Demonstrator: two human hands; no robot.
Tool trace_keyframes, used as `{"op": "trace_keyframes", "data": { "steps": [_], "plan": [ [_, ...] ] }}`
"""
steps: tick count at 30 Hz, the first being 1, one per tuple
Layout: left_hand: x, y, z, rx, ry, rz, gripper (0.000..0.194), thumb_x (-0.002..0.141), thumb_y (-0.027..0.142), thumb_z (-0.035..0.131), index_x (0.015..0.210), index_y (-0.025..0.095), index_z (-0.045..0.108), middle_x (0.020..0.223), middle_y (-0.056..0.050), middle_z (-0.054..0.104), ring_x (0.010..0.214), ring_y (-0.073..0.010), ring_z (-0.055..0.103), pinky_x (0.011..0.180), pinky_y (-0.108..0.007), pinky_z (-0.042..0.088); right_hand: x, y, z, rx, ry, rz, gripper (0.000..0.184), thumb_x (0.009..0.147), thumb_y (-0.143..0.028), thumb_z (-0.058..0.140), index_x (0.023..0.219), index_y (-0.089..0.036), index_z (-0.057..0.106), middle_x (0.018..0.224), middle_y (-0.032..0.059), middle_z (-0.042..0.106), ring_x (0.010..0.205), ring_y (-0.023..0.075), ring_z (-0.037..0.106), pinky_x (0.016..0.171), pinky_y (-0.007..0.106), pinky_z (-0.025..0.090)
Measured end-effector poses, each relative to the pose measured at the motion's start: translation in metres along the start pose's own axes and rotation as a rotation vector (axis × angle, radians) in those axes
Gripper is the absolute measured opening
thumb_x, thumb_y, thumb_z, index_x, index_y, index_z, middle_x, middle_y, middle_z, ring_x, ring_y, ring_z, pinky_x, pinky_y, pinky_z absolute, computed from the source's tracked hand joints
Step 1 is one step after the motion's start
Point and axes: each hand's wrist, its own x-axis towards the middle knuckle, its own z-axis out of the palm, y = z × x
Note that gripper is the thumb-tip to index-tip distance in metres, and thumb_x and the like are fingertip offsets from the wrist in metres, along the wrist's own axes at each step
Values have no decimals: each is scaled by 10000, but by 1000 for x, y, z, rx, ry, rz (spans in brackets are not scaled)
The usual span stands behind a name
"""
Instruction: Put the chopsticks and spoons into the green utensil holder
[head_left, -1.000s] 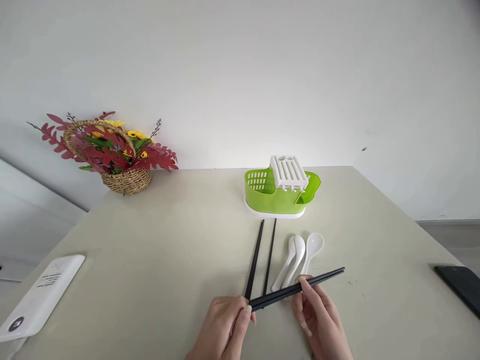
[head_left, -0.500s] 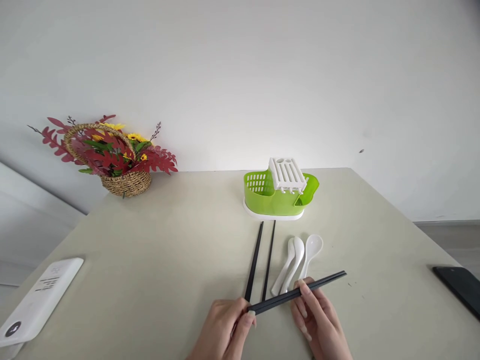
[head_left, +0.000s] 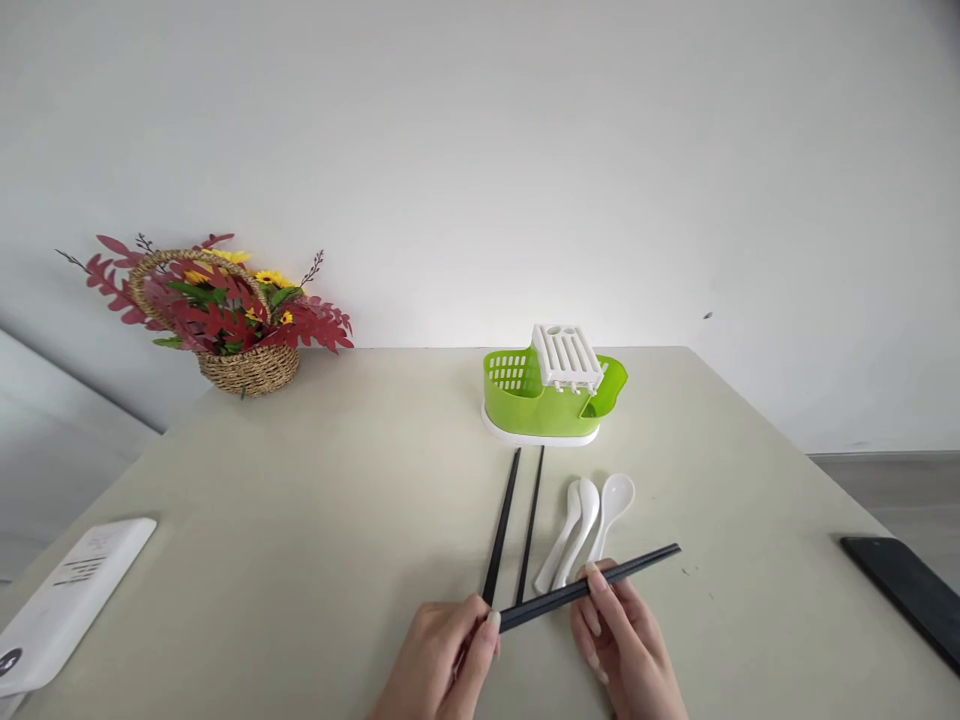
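Note:
A pair of black chopsticks (head_left: 551, 599) is held slanting above the table by both hands. My left hand (head_left: 448, 655) pinches the thick left end, and my right hand (head_left: 619, 635) grips it past the middle with thumb and fingers. Beyond the hands, more black chopsticks lie on the table: a thicker set (head_left: 502, 522) and a thin one (head_left: 532, 520) beside it. To their right are three white spoons (head_left: 587, 510), their handles toward me and partly behind my right hand. A green cutlery holder (head_left: 551, 405) with a white slotted top stands behind the chopsticks.
A wicker basket (head_left: 251, 370) of red leaves and yellow flowers stands at the back left of the table (head_left: 300, 530). At the left edge lies a white device (head_left: 79, 590), at the right edge a black phone (head_left: 904, 590). A wall rises behind.
The view has shifted slightly, so objects sit a little further left and the holder a little lower. Both hands keep the same hold on the chopsticks.

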Motion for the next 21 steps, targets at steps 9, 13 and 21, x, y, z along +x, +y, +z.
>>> {"op": "trace_keyframes", "data": {
  "steps": [9, 13, 21],
  "plan": [
    [-2, 0, 0, 19, 105, 2, 370, 1076, 363, 354, 734, 231, 406, 597, 39, 427, 525, -122, 407, 583, -249, 402, 5, -28, -5, -156, 28, -99, 428, 818, -627, 773, 901, -214, 699, 635, -47, 430, 562, 107, 356, 504, 241, 338],
    [-3, -2, -4, 19, 140, 5, 395, 1075, 391, 346, 721, 225, 401, 605, 33, 453, 532, -119, 435, 601, -249, 405, 13, -45, -9, -209, 61, -183, 437, 810, -644, 774, 904, -227, 684, 635, -47, 438, 570, 118, 365, 511, 255, 343],
    [-2, 1, -15, -82, 175, 23, 428, 1072, 422, 355, 707, 216, 443, 599, 38, 420, 529, -113, 417, 582, -255, 383, 11, -62, -2, -272, -3, -227, 473, 878, -622, 723, 721, -223, 524, 647, -44, 440, 559, 99, 341, 517, 245, 340]
  ]
}}
